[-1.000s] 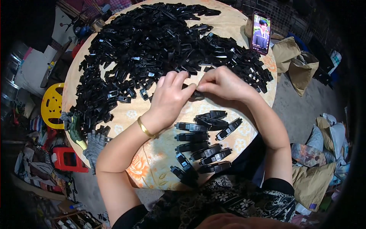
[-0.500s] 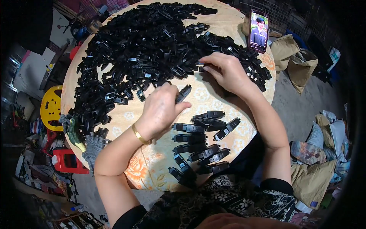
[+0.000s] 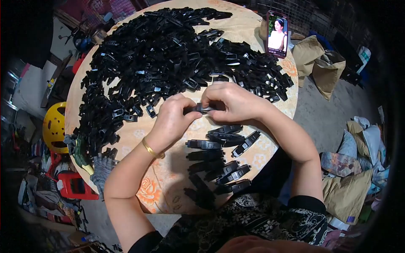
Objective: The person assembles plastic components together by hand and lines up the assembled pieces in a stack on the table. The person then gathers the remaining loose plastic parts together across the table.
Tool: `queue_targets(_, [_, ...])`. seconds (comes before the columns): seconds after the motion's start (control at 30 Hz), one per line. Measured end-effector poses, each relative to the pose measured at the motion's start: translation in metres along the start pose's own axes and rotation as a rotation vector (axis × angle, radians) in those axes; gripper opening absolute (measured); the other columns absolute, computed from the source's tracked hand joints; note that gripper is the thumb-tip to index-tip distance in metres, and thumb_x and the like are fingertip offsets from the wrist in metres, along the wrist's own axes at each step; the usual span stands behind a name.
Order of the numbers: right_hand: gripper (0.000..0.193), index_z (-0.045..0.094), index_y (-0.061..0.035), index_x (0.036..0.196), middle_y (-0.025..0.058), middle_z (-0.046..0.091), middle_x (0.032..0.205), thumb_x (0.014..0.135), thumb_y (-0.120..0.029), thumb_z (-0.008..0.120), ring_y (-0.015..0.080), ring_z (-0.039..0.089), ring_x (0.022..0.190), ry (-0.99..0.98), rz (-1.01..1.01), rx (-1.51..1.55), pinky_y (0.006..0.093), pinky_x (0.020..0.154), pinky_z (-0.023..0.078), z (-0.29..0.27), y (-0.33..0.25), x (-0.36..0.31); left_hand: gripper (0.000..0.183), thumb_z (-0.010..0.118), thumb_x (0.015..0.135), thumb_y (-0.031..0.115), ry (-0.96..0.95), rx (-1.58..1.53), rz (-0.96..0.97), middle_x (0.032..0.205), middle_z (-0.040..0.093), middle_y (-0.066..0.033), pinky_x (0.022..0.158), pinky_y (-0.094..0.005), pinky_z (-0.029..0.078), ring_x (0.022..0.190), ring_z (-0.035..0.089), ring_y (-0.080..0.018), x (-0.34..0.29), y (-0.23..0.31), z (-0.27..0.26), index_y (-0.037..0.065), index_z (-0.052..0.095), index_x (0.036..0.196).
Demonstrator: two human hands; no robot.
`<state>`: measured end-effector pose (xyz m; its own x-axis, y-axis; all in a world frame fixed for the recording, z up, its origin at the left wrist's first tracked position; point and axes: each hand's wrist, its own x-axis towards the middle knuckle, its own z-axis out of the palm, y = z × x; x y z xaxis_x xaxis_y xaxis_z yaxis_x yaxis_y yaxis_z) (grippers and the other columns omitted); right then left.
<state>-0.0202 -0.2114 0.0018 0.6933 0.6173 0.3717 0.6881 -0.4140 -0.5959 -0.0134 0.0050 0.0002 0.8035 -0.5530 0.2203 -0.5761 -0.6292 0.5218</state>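
Over the middle of the round table [image 3: 167, 185], my two hands meet at one small black plastic part [image 3: 204, 108]. Thumb and fingers of my left hand [image 3: 171, 120] pinch its left end. My right hand [image 3: 234, 101] grips the other end with curled fingers, which hide much of it. Beyond both hands spreads a large heap of similar loose black plastic parts [image 3: 164, 63]. Nearer to me, several longer black plastic pieces [image 3: 204, 144] lie side by side in rough rows.
At the far right a phone [image 3: 277, 36] stands upright with its screen lit. A grey glove [image 3: 102, 168] lies on the left table edge. Yellow [image 3: 52, 133] and red [image 3: 76, 186] plastic stools stand left on the floor; brown bags [image 3: 329, 71] stand right.
My right hand has moved back from the heap to my left hand, and both now hold the black plastic part. The phone's picture has changed. The whole view has shifted slightly.
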Motion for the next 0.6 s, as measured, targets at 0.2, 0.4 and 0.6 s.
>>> queue_targets(0.2, [0.026,0.065,0.0015,0.091,0.0147,0.064,0.083,0.069,-0.008,0.076,0.0321,0.063,0.079,0.039,0.054,-0.056,0.0388,0.070,0.050,-0.001,0.001,-0.002,0.024,0.078,0.072,0.013,-0.024,-0.003,0.002,0.084,0.064,-0.0130,0.068,-0.0338,0.051,0.074,0.063,-0.0258,0.001,-0.003,-0.009,-0.002,0.069,0.088])
queue_targets(0.4, [0.027,0.070,0.0020,0.090,0.0161,0.063,0.078,0.066,-0.006,0.077,0.0338,0.062,0.075,0.000,0.013,-0.204,0.0410,0.068,0.050,-0.009,0.001,-0.004,0.021,0.078,0.070,0.012,-0.046,-0.034,-0.012,0.080,0.062,-0.0131,0.065,-0.0346,0.049,0.072,0.062,-0.0263,0.002,-0.002,-0.012,-0.001,0.070,0.085])
queue_targets(0.6, [0.019,0.070,-0.0005,0.083,0.0158,0.065,0.079,0.069,-0.012,0.074,0.0331,0.063,0.079,-0.001,-0.055,-0.203,0.0417,0.073,0.050,0.004,-0.004,0.001,0.021,0.080,0.067,0.011,-0.040,-0.047,0.089,0.073,0.058,-0.0101,0.067,-0.0345,0.046,0.074,0.057,-0.0248,0.002,0.001,-0.003,-0.002,0.066,0.075])
